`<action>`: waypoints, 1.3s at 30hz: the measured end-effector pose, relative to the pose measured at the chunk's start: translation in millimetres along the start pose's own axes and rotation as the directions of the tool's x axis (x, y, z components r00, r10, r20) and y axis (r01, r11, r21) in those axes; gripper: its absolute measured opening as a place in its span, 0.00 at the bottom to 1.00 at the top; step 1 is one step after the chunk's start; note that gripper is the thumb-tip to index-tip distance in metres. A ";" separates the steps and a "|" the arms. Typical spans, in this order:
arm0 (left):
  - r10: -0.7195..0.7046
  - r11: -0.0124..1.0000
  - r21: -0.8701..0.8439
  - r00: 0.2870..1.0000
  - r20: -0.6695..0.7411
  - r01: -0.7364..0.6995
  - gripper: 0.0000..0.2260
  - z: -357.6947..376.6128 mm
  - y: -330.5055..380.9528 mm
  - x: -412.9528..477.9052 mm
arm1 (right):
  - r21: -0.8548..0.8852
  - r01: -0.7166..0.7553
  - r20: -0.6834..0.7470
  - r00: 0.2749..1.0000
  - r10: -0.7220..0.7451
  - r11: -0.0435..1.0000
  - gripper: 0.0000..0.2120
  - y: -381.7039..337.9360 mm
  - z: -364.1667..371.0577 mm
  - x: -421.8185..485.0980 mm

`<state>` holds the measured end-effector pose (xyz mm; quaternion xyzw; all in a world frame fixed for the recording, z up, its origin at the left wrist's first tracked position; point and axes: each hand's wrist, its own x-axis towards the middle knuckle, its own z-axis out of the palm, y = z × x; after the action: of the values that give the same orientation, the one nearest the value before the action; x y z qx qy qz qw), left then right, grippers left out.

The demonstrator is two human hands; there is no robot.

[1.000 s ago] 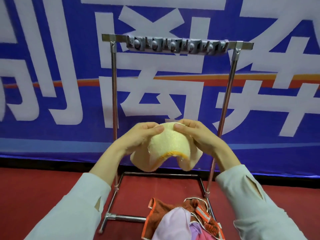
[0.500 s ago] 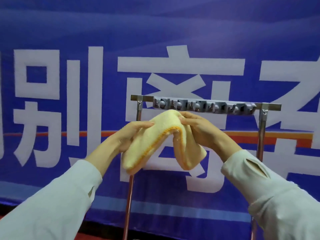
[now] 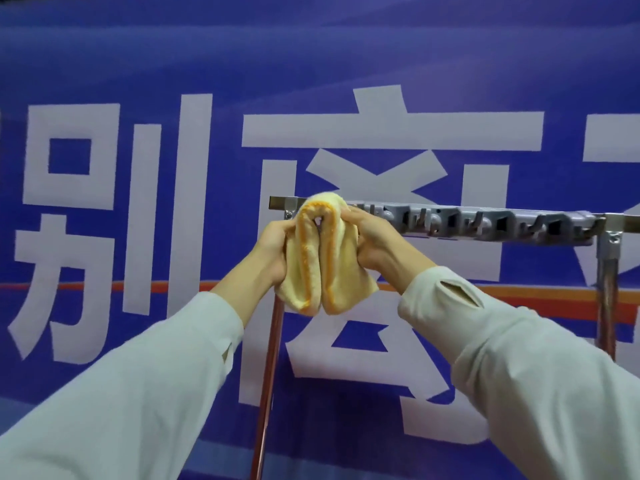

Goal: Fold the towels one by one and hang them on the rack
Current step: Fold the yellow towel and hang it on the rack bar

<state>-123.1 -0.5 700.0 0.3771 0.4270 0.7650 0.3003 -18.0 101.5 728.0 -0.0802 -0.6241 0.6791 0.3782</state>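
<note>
A pale yellow towel [image 3: 330,261] with an orange hem hangs folded over the left end of the metal rack's top bar [image 3: 485,223], its two halves drooping side by side. My left hand [image 3: 272,251] grips the towel's left side. On the right side, my right hand [image 3: 374,247] holds the other half against it. The bar under the towel is hidden. A row of grey hooks runs along the bar to the right of my hands.
The rack's left post [image 3: 268,375] drops straight down below the towel, and the right post [image 3: 607,292] stands at the far right. A blue banner [image 3: 173,202] with large white characters fills the background close behind the rack.
Both hands lifted the yellow towel from below the bar up onto its left end and drew the two halves together. The view tilted up, so the floor and the towel pile left the frame.
</note>
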 end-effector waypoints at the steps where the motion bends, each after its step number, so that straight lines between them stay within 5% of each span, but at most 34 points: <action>1: 0.014 1.000 0.008 1.000 -0.008 -0.014 0.17 1.6 3.0 4.3 | 0.026 0.001 -0.013 1.000 0.000 1.000 0.14 0.4 2.0 6.3; 9: 0.037 0.999 -0.031 0.997 -0.074 -0.039 0.15 7.3 12.1 35.5 | 0.266 -0.150 -0.030 0.986 0.164 0.952 0.14 -0.2 22.2 30.5; 13: -0.016 0.998 -0.059 0.995 -0.098 0.010 0.22 5.9 2.8 46.9 | 0.227 -0.108 -0.134 0.981 0.141 0.968 0.14 7.4 11.1 40.7; 19: -0.055 0.998 -0.047 0.991 -0.126 0.050 0.13 8.5 -11.7 54.5 | 0.176 -0.151 -0.218 0.958 0.188 0.973 0.15 16.0 3.6 43.2; 23: -0.110 0.994 -0.029 0.984 -0.140 0.107 0.12 7.9 -27.8 60.2 | 0.013 -0.119 -0.339 0.934 0.116 0.993 0.33 21.2 0.3 49.2; 27: -0.059 0.998 -0.005 0.986 -0.159 0.059 0.14 17.8 -41.8 51.1 | -0.167 -0.075 -0.371 0.928 0.008 0.983 0.15 32.2 -2.0 31.6; 29: 0.211 0.954 0.266 0.943 -0.259 -0.141 0.07 8.8 -54.4 51.6 | -0.353 0.034 -0.336 0.928 -0.161 0.935 0.17 43.2 -8.4 28.6; 32: 0.642 0.614 0.698 0.748 -0.170 -0.368 0.09 -10.9 -67.5 34.3 | -0.485 0.192 -0.235 0.911 -0.338 0.853 0.19 59.7 -19.7 16.2; 39: 0.416 0.814 0.411 0.906 0.080 -0.410 0.20 -29.4 -87.7 17.4 | -0.574 0.461 0.144 0.871 -0.471 0.677 0.24 89.0 -26.0 -6.0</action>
<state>-144.8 40.4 618.2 0.5109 0.4909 0.7047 0.0367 -35.6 124.1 639.6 -0.0377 -0.8001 0.3308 0.4989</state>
